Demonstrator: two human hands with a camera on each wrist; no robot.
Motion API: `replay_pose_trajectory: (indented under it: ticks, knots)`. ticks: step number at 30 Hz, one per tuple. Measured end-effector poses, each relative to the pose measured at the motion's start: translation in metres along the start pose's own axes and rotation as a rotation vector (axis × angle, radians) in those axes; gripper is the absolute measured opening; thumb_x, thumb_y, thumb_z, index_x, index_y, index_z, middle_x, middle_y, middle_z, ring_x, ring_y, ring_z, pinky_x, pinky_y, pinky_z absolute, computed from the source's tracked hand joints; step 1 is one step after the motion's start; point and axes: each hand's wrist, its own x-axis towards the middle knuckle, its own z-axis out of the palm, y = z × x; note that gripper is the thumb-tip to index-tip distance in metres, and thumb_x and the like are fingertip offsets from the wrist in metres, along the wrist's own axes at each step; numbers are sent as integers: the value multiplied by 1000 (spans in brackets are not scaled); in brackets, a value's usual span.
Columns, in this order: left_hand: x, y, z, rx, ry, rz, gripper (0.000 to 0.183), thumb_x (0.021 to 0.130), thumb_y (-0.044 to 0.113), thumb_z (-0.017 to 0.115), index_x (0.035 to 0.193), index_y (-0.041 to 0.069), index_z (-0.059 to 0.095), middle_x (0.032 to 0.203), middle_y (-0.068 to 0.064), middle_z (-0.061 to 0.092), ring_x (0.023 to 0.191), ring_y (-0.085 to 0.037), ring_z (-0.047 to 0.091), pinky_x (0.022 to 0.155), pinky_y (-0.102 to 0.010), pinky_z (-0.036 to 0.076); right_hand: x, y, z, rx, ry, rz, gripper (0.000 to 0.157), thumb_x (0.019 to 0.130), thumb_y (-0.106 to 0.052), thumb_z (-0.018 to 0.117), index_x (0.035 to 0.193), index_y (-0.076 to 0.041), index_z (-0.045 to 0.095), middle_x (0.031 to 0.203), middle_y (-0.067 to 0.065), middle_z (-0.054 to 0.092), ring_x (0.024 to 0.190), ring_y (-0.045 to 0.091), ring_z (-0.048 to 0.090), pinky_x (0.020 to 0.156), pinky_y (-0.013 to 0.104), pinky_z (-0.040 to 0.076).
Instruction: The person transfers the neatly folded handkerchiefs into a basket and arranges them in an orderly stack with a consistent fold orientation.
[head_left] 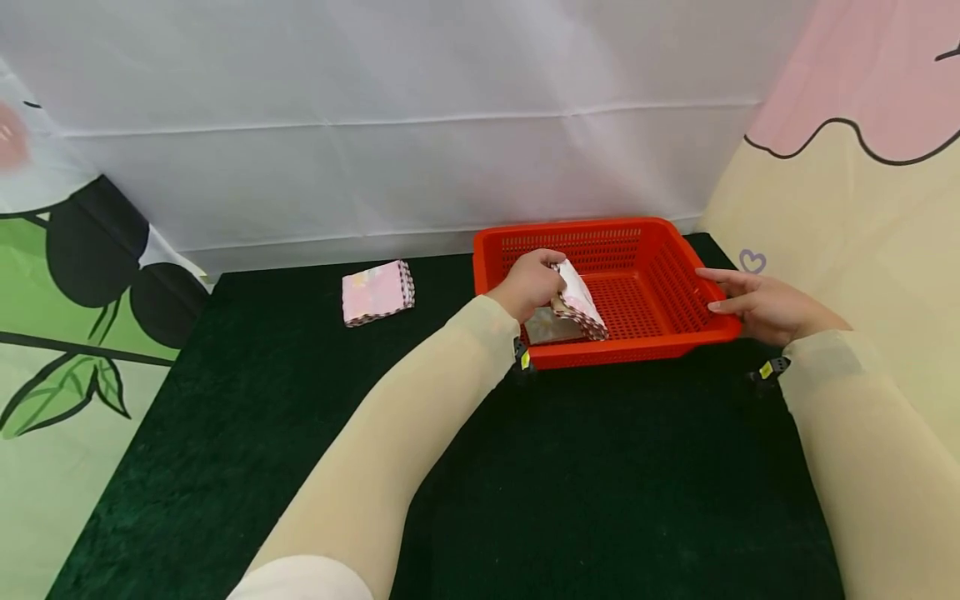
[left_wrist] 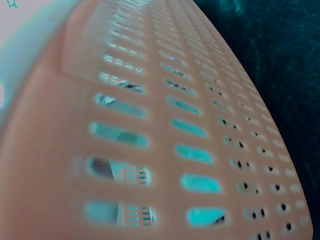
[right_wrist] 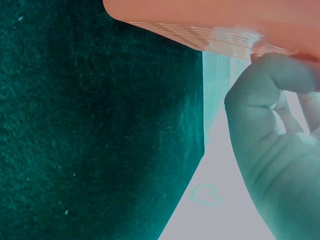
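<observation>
My left hand (head_left: 531,283) reaches into the red plastic basket (head_left: 708,337) and pinches a folded handkerchief (head_left: 581,298), pale with a checked edge, between thumb and fingers. It slants over the left part of the basket floor. Partly under it lies a flat greyish folded piece (head_left: 551,327). In the left wrist view the slotted basket wall (left_wrist: 165,145) fills most of the picture and the hand is hidden. My right hand (head_left: 776,304) touches the basket's right rim with extended index finger and thumb; the right wrist view shows the thumb (right_wrist: 285,72) against the rim.
Left of the basket, a pink folded handkerchief (head_left: 377,292) with a checked border lies on the dark green table cover (head_left: 600,475). A white cloth backdrop (head_left: 405,175) rises behind the table, and a printed cream panel (head_left: 847,208) stands at the right edge.
</observation>
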Motion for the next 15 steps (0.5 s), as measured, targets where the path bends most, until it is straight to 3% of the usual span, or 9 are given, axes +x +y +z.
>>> replay_pose_trajectory:
  ticks: [5,9,12,15]
  knots:
    - [-8,1,-12,30,60,1,47,98,4,61,145,12,57,136,-7,59,104,-21,59,79,-29,57,2,2,2,1,2,2,70,107,-9,55,166,-24,20,142,-1,48,117,18,60,93,38,57]
    - [-14,4,-23,0,75,12,44,99,4,61,142,12,58,130,-7,59,108,-24,60,92,-37,57,2,2,2,-13,-8,-11,71,107,-10,54,167,-22,18,141,-2,49,117,18,60,93,39,58]
    - [-19,7,-29,-17,52,21,44,99,5,61,142,14,58,128,-6,58,110,-27,62,99,-42,55,1,3,0,-11,-20,-24,71,107,-9,54,167,-21,17,139,-4,51,117,17,61,92,38,58]
    - [-24,8,-33,-17,-13,28,44,101,6,60,144,13,55,128,-6,58,116,-31,63,102,-43,52,-1,4,-1,20,-35,-37,71,107,-6,52,167,-20,16,139,-5,52,116,17,61,92,37,58]
